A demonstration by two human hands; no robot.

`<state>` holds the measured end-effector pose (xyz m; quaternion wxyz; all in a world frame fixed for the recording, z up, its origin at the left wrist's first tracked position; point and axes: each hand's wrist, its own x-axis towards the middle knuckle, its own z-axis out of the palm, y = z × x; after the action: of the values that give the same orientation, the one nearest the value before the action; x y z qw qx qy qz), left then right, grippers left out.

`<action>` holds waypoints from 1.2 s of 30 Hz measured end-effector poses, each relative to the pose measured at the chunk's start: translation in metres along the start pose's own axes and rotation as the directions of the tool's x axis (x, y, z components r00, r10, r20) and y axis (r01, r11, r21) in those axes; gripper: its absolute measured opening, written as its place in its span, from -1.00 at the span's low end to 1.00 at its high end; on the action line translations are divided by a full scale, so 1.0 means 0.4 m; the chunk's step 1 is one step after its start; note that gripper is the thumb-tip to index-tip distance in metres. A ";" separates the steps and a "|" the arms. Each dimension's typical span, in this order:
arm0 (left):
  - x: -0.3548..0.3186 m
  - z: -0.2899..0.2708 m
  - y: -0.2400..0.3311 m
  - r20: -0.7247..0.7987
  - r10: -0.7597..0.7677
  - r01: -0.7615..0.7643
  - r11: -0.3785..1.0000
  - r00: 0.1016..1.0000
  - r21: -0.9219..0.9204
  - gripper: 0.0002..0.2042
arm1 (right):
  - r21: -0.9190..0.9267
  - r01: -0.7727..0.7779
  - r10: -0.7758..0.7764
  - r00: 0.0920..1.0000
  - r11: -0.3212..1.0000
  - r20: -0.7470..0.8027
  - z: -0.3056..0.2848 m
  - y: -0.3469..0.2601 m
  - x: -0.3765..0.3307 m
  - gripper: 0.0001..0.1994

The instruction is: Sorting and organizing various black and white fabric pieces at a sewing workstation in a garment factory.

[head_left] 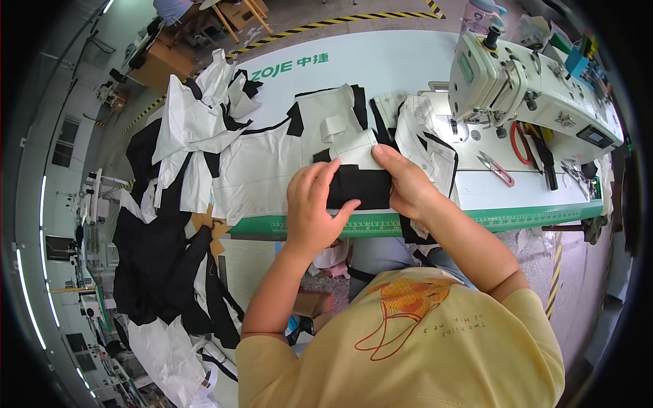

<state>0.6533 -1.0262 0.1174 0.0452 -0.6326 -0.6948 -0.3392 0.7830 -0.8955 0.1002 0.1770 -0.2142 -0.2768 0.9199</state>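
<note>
A small black fabric piece point(364, 189) with a white flap point(354, 149) folded over its upper part is held up over the table's front edge. My right hand point(406, 183) grips its right side, thumb on top of the white flap and the other fingers mostly behind. At the left side, my left hand point(313, 207) rests its fingertips against the piece, thumb spread apart along the lower black edge. Just behind lie white-backed, black-edged garment panels point(258, 163), one with a small white patch point(332, 128) on it.
A white sewing machine point(500, 85) stands at the right. Near it lie pink-handled thread snips point(496, 168), red-handled scissors point(521, 143) and a black tool point(546, 163). Piled white and black cloth point(163, 265) hangs off the left side. A green ruler strip point(503, 217) edges the table.
</note>
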 end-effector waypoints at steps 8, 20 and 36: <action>-0.009 0.013 -0.011 -0.212 0.179 -0.143 0.974 0.961 0.177 -0.65 | -0.084 -0.006 0.009 0.999 0.996 0.033 0.036 -0.022 -0.004 -0.69; 0.009 -0.075 -0.003 -0.011 -0.169 0.151 0.909 0.986 -0.388 -0.84 | -0.091 0.108 -0.108 0.994 0.990 0.000 0.000 -0.037 0.039 -0.74; 0.145 -0.202 -0.054 -0.187 -0.164 0.117 0.963 0.969 -0.242 -0.83 | -0.106 -0.028 0.023 0.998 0.994 -0.054 0.000 -0.003 0.010 -0.69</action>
<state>0.5929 -1.0192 0.1989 0.0191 -0.5440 -0.6860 -0.4828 0.7799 -0.8930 0.0999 0.1608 -0.2510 -0.3182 0.9000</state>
